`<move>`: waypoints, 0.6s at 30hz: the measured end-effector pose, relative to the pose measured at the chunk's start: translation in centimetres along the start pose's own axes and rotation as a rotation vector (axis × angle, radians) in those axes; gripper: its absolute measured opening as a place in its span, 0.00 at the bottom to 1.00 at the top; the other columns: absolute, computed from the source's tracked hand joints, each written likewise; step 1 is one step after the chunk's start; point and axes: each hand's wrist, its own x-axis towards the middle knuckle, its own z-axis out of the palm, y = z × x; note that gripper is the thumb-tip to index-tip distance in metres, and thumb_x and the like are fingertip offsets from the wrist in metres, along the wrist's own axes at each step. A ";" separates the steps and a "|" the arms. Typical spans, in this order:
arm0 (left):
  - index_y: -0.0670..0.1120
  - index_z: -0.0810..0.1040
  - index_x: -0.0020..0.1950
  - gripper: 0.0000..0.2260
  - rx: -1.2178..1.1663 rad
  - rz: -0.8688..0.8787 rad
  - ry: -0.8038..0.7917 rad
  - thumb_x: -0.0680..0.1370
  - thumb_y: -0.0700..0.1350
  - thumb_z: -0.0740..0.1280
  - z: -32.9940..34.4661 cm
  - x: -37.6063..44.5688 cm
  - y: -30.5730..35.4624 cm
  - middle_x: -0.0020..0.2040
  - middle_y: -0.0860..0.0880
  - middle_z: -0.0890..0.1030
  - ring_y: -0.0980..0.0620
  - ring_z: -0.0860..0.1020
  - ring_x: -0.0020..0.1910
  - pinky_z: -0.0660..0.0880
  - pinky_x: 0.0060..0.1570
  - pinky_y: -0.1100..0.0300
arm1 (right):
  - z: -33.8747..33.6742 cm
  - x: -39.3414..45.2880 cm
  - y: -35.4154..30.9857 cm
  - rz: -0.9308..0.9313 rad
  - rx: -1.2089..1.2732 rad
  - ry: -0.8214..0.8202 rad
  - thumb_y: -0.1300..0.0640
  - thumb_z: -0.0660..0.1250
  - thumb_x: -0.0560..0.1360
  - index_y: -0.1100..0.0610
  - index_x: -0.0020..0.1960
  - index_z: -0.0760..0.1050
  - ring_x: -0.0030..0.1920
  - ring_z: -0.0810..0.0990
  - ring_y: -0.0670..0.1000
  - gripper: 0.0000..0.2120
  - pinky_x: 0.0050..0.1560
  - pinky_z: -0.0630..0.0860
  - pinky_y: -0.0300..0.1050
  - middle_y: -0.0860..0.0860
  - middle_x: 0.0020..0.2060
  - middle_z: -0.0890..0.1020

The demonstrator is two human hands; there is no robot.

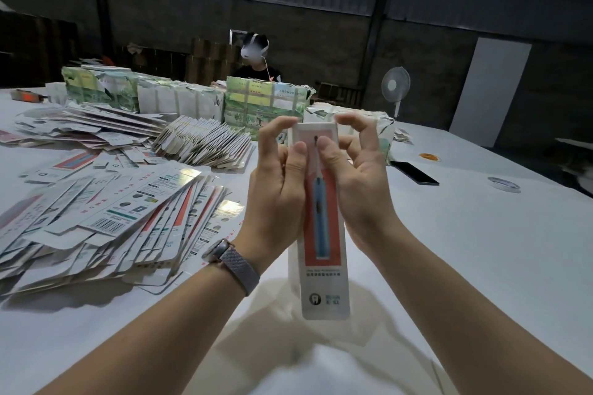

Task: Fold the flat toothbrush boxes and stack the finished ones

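Observation:
A long white toothbrush box [324, 266] with a red panel and a blue toothbrush picture stands upright in front of me, above the table. My left hand [279, 189] grips its left side, thumb on the front and forefinger curled over the top corner. My right hand [356, 176] holds the right side the same way, its fingers bent over the top end. A loose pile of flat boxes [106, 218] lies on the table to my left. A fanned stack of flat boxes [202, 144] lies behind it.
Wrapped bundles [266, 106] line the far side of the white table [481, 250]. A black phone [414, 172], an orange disc [429, 156] and a tape roll [503, 184] lie at the right. A person [255, 56] sits opposite, a white fan [395, 86] behind.

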 end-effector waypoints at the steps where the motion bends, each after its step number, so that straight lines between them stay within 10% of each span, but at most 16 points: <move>1: 0.65 0.67 0.61 0.10 -0.002 -0.008 0.000 0.82 0.52 0.58 -0.1 0.0 0.0 0.46 0.30 0.78 0.30 0.80 0.40 0.76 0.36 0.29 | 0.1 0.0 0.1 -0.016 -0.088 0.021 0.53 0.65 0.80 0.40 0.60 0.67 0.45 0.85 0.49 0.12 0.41 0.82 0.41 0.51 0.49 0.78; 6: 0.64 0.67 0.57 0.09 -0.022 -0.060 0.070 0.81 0.51 0.62 -0.5 0.3 -0.3 0.49 0.28 0.77 0.27 0.80 0.43 0.79 0.39 0.31 | -0.3 0.1 -0.2 -0.133 -0.695 -0.015 0.50 0.66 0.80 0.47 0.75 0.65 0.50 0.79 0.46 0.24 0.48 0.80 0.40 0.48 0.58 0.75; 10: 0.59 0.68 0.57 0.09 -0.110 -0.073 0.067 0.83 0.45 0.64 -0.8 0.4 -0.5 0.48 0.36 0.81 0.45 0.84 0.37 0.81 0.33 0.51 | -0.7 -0.9 -1.1 -0.103 -1.040 -0.242 0.45 0.68 0.74 0.46 0.81 0.53 0.58 0.75 0.51 0.40 0.55 0.79 0.52 0.49 0.63 0.71; 18: 0.71 0.69 0.55 0.11 0.234 -0.063 -0.262 0.80 0.53 0.64 -1.3 0.1 -3.0 0.40 0.51 0.81 0.55 0.81 0.34 0.73 0.30 0.56 | -7.4 -2.7 -4.5 0.141 -1.190 -0.118 0.50 0.68 0.75 0.48 0.78 0.61 0.55 0.76 0.53 0.34 0.56 0.77 0.53 0.50 0.59 0.77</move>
